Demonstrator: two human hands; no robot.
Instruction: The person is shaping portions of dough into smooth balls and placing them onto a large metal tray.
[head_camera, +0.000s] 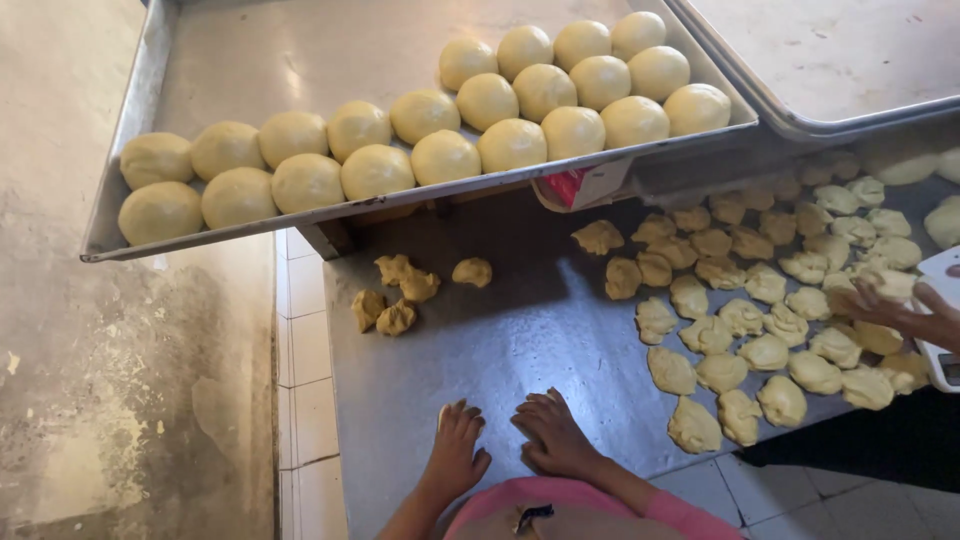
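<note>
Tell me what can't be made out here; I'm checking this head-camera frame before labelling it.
- Under the left hand and right hand: palms cover whatever lies there.
- Co-worker's hand: arm cut off by the right edge.
- White scale: mostly out of frame.
- Red-and-white box: hidden under the tray.

Twenty-one dough balls (487, 101), two trays (250, 60)
</note>
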